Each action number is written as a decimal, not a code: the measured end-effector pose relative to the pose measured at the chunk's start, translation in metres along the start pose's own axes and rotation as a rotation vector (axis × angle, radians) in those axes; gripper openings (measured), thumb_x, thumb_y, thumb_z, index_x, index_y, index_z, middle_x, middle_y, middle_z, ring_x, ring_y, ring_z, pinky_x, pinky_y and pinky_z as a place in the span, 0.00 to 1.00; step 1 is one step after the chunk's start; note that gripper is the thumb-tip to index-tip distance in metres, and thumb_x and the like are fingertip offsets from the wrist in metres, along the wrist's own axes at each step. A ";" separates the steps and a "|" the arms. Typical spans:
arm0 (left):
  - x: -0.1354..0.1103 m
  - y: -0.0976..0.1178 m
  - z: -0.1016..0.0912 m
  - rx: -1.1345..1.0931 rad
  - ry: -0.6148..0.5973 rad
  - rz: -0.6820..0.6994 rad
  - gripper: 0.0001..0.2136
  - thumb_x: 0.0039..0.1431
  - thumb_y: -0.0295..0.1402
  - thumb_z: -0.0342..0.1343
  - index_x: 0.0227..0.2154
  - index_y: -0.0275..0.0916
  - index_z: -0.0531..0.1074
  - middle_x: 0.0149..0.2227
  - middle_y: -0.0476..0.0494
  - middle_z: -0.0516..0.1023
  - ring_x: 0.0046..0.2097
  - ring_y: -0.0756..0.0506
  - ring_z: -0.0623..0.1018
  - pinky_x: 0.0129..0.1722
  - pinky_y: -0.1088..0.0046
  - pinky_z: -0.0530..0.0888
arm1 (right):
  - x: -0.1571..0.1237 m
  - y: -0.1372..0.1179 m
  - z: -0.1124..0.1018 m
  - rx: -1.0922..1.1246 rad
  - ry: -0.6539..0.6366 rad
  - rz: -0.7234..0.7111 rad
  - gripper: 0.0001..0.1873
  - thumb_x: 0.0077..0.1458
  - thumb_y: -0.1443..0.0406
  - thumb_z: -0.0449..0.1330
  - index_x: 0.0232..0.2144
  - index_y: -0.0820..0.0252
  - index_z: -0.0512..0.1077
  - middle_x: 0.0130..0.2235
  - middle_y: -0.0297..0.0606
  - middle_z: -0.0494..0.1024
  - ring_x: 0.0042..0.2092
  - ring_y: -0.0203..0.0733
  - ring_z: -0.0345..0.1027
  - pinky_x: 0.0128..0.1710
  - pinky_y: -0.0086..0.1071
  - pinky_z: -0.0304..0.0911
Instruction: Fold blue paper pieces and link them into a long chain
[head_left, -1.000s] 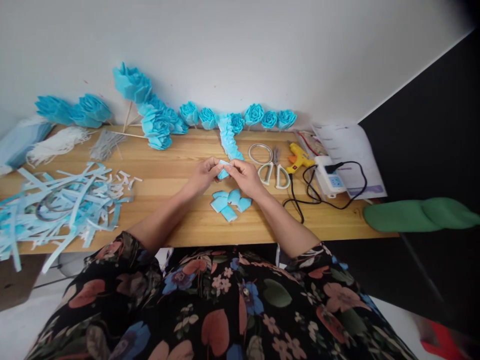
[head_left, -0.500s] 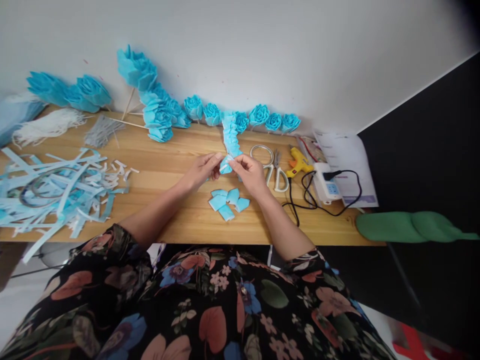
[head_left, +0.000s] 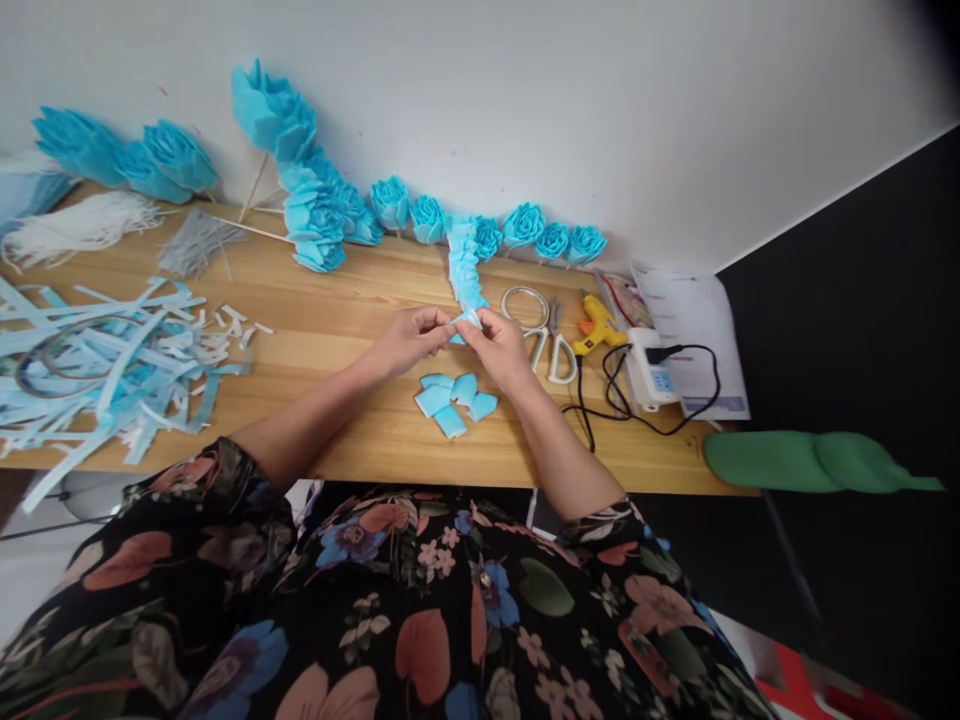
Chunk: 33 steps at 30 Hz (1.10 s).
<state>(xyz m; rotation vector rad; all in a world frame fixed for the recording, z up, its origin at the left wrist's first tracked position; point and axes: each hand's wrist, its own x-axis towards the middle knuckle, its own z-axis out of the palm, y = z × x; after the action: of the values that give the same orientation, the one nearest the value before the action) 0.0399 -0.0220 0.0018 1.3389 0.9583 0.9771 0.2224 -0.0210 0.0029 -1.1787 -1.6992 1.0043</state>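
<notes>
Between my fingertips is a small light-blue paper petal (head_left: 466,321), pinched from both sides. My left hand (head_left: 412,338) grips its left edge with thumb and fingers closed. My right hand (head_left: 498,345) holds the other edge, its thumb lying across the front. Fingers cover much of the petal. Nearer to me, several loose blue petals (head_left: 451,424) lie on the wooden table (head_left: 352,420). Just beyond my hands, a row of overlapping blue petals (head_left: 465,265) stretches back toward the wall.
Scissors (head_left: 559,345), a tape roll (head_left: 525,308), a yellow glue gun (head_left: 598,325) and a corded power strip (head_left: 651,370) lie to the right. Blue paper roses (head_left: 523,226) line the wall. Left are paper scraps (head_left: 112,350), grey wires (head_left: 196,243) and white strands (head_left: 82,228).
The petal has turned between my fingers, and less of it shows now. My left hand has come closer to my right. The view has shifted slightly.
</notes>
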 end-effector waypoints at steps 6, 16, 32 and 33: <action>0.000 0.000 0.000 -0.119 -0.068 0.002 0.21 0.52 0.52 0.68 0.27 0.38 0.71 0.22 0.50 0.71 0.24 0.52 0.68 0.25 0.75 0.63 | -0.001 0.002 0.000 0.046 0.017 0.020 0.24 0.59 0.44 0.59 0.25 0.56 0.67 0.23 0.29 0.66 0.28 0.35 0.59 0.31 0.32 0.53; 0.002 0.001 -0.003 -0.077 -0.049 -0.041 0.19 0.49 0.48 0.69 0.27 0.37 0.71 0.21 0.51 0.72 0.23 0.54 0.67 0.24 0.77 0.64 | 0.002 -0.005 -0.002 0.220 -0.023 0.106 0.32 0.52 0.34 0.59 0.26 0.56 0.70 0.26 0.31 0.71 0.30 0.35 0.62 0.33 0.32 0.60; 0.001 0.008 -0.001 -0.063 0.011 -0.060 0.14 0.52 0.42 0.66 0.26 0.36 0.71 0.20 0.52 0.71 0.22 0.55 0.67 0.23 0.79 0.63 | 0.003 0.001 -0.002 0.256 -0.019 0.082 0.30 0.53 0.36 0.61 0.25 0.57 0.71 0.27 0.30 0.71 0.30 0.34 0.64 0.33 0.30 0.61; 0.001 0.009 -0.001 -0.062 0.022 -0.065 0.14 0.52 0.41 0.66 0.26 0.36 0.70 0.20 0.52 0.71 0.22 0.55 0.67 0.23 0.79 0.63 | 0.003 0.001 -0.003 0.263 -0.013 0.081 0.30 0.54 0.36 0.60 0.26 0.57 0.72 0.27 0.31 0.72 0.30 0.34 0.65 0.33 0.30 0.62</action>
<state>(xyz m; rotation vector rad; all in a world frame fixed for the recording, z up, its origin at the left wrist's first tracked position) 0.0388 -0.0206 0.0108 1.2403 0.9741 0.9662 0.2244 -0.0173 0.0039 -1.0762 -1.4854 1.2450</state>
